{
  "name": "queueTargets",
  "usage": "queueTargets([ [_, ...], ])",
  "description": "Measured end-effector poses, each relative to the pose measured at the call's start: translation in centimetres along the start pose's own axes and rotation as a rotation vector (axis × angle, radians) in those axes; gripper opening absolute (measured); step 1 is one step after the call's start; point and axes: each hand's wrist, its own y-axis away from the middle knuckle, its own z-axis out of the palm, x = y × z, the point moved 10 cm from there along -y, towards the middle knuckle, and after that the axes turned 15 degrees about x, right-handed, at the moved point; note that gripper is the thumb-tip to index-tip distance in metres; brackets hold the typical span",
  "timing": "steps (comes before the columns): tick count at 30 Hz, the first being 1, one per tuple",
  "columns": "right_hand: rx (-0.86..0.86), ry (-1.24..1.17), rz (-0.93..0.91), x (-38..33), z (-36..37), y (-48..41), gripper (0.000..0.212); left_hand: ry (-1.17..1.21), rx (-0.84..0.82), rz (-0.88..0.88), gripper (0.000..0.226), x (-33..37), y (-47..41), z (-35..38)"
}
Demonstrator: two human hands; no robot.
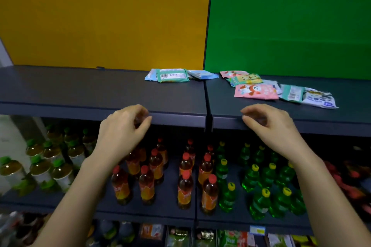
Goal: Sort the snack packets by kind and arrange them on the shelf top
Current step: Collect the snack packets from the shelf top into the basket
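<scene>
On the shelf top: a dark grey shelf top (100,86) runs across the view in two sections that meet at a seam (207,102). Snack packets lie flat towards its back in two groups, well apart from both hands.
Left group: a teal packet (172,75) with a barcode label overlaps a pale blue packet (150,76) on its left. A blue stack (202,74) touches its right side and reaches across the seam.
Right group: a small pink packet (230,73) lies at the back, with a yellow packet (248,78) overlapping it. A large pink packet (256,91) with a cartoon animal lies nearer the front. To its right are a second teal packet (292,92) and then a white packet (319,99), each overlapping the next.
Left hand: the left hand (124,126) is raised at the shelf's front edge, left of the seam. Its fingers are loosely curled and it holds nothing. Whether it touches the edge is unclear.
Right hand: the right hand (269,124) is at the front edge, right of the seam. Its fingers are loosely curled towards the thumb and it holds nothing.
Shelf below: red-capped bottles (185,186) of orange drink stand in the middle, yellow-capped green bottles (259,202) to the right and green-capped bottles (40,168) to the left.
Behind: a yellow panel (100,16) on the left and a green panel (291,16) on the right.
</scene>
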Motion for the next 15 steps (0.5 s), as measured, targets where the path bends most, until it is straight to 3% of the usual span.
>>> queueTargets([
  [8,-0.109,-0.012,-0.062,-2.0,9.1,-10.8,0.015,0.004,-0.063,-0.005,0.020,-4.0,-9.4,7.8],
  [12,-0.115,0.078,-0.064,-1.5,12.6,-16.4,0.021,-0.026,-0.128,0.156,0.023,-3.6,-14.3,12.3],
  [15,-0.192,0.162,-0.051,-0.2,16.0,-19.2,0.034,-0.048,-0.194,0.289,0.038,-2.9,-17.0,16.4],
])
